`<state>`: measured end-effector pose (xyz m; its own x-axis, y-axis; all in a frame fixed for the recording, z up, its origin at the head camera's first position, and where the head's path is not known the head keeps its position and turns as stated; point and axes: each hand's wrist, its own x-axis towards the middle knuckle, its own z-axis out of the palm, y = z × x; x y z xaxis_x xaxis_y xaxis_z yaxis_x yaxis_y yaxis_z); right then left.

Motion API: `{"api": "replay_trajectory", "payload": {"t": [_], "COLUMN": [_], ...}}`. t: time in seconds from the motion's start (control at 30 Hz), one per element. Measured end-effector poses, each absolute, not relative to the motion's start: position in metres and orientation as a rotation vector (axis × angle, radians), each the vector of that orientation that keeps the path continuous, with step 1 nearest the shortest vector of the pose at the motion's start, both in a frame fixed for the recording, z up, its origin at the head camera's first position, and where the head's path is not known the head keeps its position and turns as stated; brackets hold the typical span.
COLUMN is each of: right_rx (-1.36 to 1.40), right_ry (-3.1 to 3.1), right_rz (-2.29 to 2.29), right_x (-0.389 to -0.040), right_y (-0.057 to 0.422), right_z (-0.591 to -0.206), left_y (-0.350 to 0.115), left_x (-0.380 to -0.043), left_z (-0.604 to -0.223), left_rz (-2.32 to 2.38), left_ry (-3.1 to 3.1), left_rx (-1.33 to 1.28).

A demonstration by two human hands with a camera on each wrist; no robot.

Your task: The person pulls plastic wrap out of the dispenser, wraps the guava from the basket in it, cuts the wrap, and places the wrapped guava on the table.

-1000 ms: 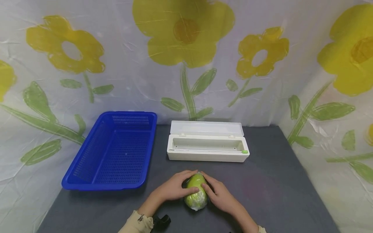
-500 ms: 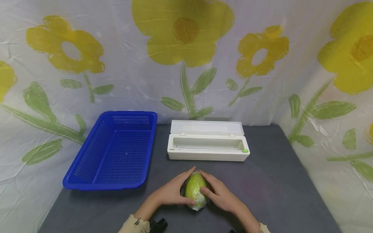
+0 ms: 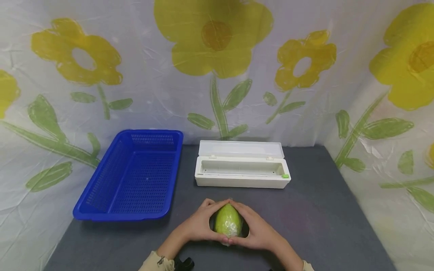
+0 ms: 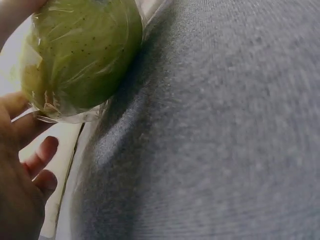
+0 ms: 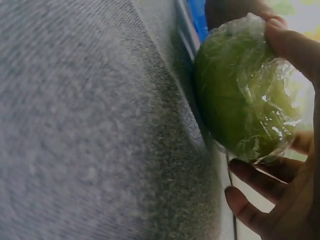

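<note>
A green oval fruit [image 3: 228,221] wrapped in cling film lies on the grey table in front of me. My left hand [image 3: 199,223] holds it from the left and my right hand [image 3: 260,228] from the right. Both thumbs meet at its near end, while the forefingers meet at its far end. In the left wrist view, fine dark specks show on the fruit's skin [image 4: 87,55] under the film. Crinkled film covers the fruit [image 5: 240,95] in the right wrist view, with some fingers behind it.
A blue perforated plastic basket [image 3: 127,217] stands at the left. Behind the hands is a long white box [image 3: 242,182], its lid [image 3: 240,149] raised and a green slider [image 3: 285,176] at its right front. A flowered sheet hangs behind the table [image 3: 325,210].
My left fingers lifted slightly from the fruit's top and resettled at its ends. The right thumb moved from its upper side down to the near end, meeting the left thumb.
</note>
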<state>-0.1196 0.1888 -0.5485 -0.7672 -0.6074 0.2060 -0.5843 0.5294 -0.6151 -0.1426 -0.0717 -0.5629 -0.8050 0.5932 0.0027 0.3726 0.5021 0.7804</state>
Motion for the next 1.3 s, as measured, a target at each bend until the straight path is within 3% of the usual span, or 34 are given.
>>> {"api": "replay_trajectory", "payload": {"t": [0.37,0.87,1.3], "right_rx": [-0.991,-0.967,-1.151], "right_ry": [2.774,2.835,3.098], "right_rz": [-1.033,-1.018,-0.463], "right_x": [-0.115,-0.110,-0.107], "right_y": [0.187,0.188,0.182], "right_z": [-0.549,-0.554,-0.540], "left_y": [-0.076,-0.075,-0.076], "left_x": [-0.141,-0.140,-0.135], "left_z": [-0.561,-0.564,-0.555], "left_rz": [1.011,1.059,0.861], "left_ry": [2.583,2.547,2.713], "left_rx": [1.037,1.013,1.246]}}
